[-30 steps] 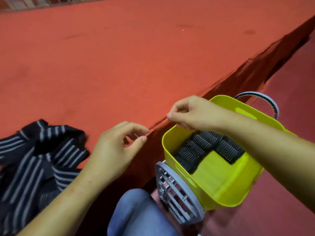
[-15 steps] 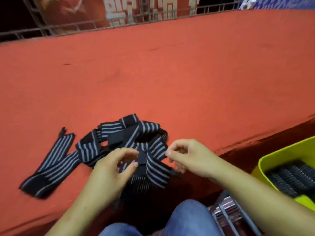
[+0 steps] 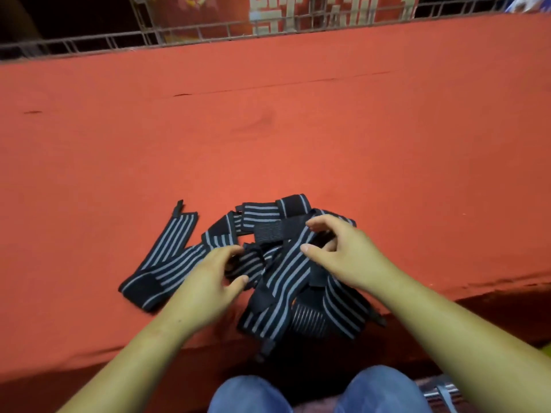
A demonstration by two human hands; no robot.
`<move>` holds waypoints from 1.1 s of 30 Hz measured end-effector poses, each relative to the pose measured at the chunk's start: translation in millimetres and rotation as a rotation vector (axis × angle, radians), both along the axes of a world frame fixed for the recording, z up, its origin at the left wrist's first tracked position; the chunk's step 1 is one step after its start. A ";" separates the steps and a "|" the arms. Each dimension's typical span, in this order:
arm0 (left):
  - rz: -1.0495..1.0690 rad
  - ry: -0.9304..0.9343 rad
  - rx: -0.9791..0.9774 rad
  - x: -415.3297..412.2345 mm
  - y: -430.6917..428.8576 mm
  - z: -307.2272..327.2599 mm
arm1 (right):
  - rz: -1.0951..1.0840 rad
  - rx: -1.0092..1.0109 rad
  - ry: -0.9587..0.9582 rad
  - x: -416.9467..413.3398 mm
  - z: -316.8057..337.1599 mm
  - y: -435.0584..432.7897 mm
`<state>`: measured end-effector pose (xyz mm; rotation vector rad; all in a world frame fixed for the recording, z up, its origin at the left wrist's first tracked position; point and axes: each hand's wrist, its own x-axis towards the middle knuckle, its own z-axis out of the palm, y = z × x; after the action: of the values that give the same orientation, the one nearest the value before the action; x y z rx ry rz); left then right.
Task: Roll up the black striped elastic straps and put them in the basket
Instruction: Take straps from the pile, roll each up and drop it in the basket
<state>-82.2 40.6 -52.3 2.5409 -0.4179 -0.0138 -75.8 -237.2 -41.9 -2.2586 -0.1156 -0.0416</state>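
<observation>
Red cloth covered the table where the black striped elastic straps lay in one crossed tangle under both hands. One loose strap ran out to the left of the left hand. That hand's curled fingers and thumb pinched a dark fold of the pile. The right hand hovered over the far side with thumb and forefinger apart, and whether it gripped anything could not be told. Lifting one strap would probably drag its neighbours, since several overlapped. The ends below the right wrist hung past the table edge and could slide off towards the person's knees. The basket was not plainly in view.
</observation>
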 end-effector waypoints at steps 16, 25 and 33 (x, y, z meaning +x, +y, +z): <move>0.111 0.048 0.523 46.8 74.0 -13.7 | 0.157 -0.271 0.056 45.7 -21.6 22.9; -0.117 -0.137 0.327 45.8 9.2 -10.5 | 0.150 -0.232 0.105 41.8 -31.9 -14.0; -0.151 0.009 0.503 88.6 -39.3 -36.3 | 0.158 -0.256 0.121 28.8 -41.2 -35.5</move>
<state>6.5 1.3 -88.6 2.9905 -0.6727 -0.2111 -47.0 -272.8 -83.1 -2.4924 -0.2469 0.2043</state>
